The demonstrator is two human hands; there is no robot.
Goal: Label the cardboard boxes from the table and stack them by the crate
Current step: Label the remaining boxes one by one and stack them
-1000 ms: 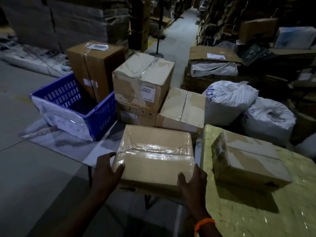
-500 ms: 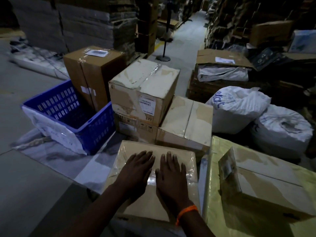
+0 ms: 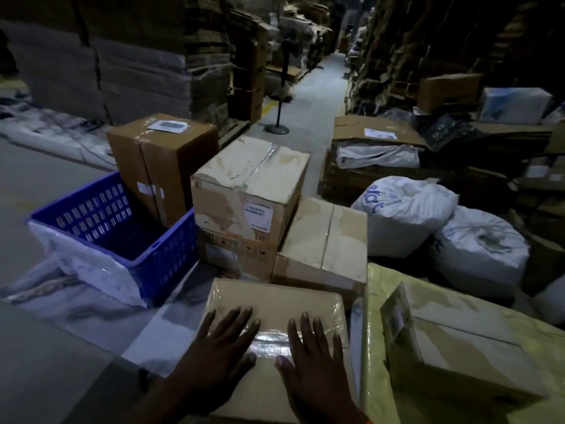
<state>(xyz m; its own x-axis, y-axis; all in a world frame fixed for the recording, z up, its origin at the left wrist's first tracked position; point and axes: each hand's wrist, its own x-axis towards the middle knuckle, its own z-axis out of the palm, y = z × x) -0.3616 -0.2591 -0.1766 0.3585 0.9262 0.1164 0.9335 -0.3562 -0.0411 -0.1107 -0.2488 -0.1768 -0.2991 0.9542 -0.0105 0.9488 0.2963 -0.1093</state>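
Note:
A flat cardboard box wrapped in clear film lies just left of the table. My left hand and my right hand rest flat on its top, fingers spread, a strip of shiny tape between them. Another taped box sits on the yellow-covered table at the right. Beyond my hands stands the blue plastic crate. Beside it are stacked boxes: a labelled one on a lower one, a low box, and a tall brown box.
Two stuffed white sacks lie behind the table. A white sack sheet is spread on the floor under the crate. A fan stand stands in the aisle between tall piles of flattened cardboard.
My hands went from gripping the near edge of the wrapped box to lying flat on its top, then spread slightly apart. The view has moved closer to the box.

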